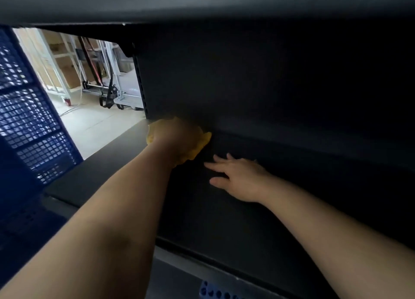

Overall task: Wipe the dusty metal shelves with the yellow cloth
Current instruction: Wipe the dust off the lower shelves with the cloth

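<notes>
Nearest me: a blue perforated piece (pixel 215 293) pokes up at the bottom edge, below the shelf lip.
Left side: a blue mesh crate (pixel 33 130) crowds that end of the dark metal shelf (pixel 224 220).
Right hand (pixel 240 177): I see it flat on the shelf, fingers spread, holding nothing.
Left hand (pixel 177 139): pressed on the yellow cloth (pixel 199 145), its fingers hidden; grip unclear.
Cloth position: back left corner, against the rear panel.
Beyond: pale floor, metal frames, a wheeled trolley (pixel 125 92).
Writing: I read none.
</notes>
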